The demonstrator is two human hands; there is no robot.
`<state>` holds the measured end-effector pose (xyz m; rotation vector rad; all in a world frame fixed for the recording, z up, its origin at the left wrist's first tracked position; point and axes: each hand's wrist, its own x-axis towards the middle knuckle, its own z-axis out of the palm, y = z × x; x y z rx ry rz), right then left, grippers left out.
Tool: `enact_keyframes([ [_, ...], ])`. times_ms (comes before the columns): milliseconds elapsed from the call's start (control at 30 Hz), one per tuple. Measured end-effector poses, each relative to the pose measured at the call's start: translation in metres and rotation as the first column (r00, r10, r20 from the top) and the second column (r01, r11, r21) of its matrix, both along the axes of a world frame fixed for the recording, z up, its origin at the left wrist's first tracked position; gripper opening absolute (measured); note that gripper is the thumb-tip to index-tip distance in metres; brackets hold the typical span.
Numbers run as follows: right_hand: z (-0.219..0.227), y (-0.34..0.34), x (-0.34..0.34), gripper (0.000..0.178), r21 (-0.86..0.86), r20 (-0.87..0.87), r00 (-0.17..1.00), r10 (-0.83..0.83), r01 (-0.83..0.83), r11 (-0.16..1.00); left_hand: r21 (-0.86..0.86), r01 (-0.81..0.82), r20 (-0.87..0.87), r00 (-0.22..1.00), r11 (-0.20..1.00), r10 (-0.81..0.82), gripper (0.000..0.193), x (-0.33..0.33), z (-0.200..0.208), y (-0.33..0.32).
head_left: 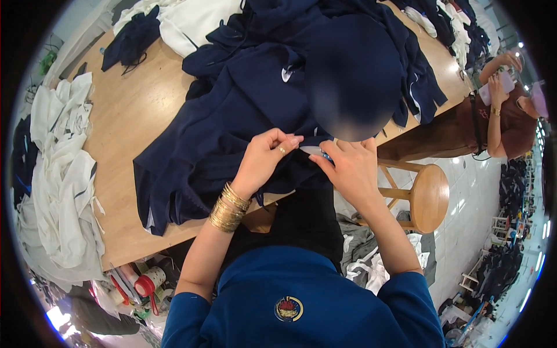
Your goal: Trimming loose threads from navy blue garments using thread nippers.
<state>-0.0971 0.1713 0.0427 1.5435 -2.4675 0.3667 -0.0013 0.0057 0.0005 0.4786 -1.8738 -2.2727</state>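
Navy garment (232,110) on a table (125,104), as viewed from the wearer's head. The cloth appears soft and limp, with many loose folds; it is probably light at any one edge, heavier where the pile bunches, and unlikely to slip or break, though a sharp point could nick it. The sensible hold is a finger-and-thumb pinch on the near edge, with the folds left supported by the table. The garment lies in front of the hands, spreading beyond them and to the left, its near edge passing beneath the fingers. The left hand (268,155) has thumb and forefinger pinched together at this edge; the right hand (351,167), just beside it, is closed around a small pale-bladed tool (311,149) pointing toward the left fingertips.
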Motion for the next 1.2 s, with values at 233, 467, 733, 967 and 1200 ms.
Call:
enact_keyframes([
  [233,0.0,-0.001,0.002,0.022,-0.043,-0.02,1.0,0.001,-0.002,0.999,0.04,-0.031,0.013,0.999,0.999,0.03,0.019,0.0,0.002,-0.001],
  [467,0.002,0.0,0.003,0.023,-0.025,-0.014,1.0,-0.008,0.007,1.0,0.056,-0.036,0.024,0.999,0.998,0.035,0.019,0.001,0.005,0.0],
  [733,0.004,-0.002,0.005,0.023,-0.009,-0.023,1.0,-0.009,0.008,1.0,0.067,-0.034,0.012,0.999,0.997,0.033,0.019,0.001,0.002,0.0],
  [967,0.001,-0.002,0.002,0.023,-0.01,-0.035,0.999,0.003,-0.003,1.0,0.06,-0.031,0.008,1.0,0.998,0.03,0.019,0.0,0.003,0.001],
  [1200,0.0,-0.005,0.001,0.024,-0.003,-0.01,1.0,0.014,-0.014,1.0,-0.1,-0.136,-0.095,0.987,0.986,0.127,0.019,0.004,0.002,0.011],
])
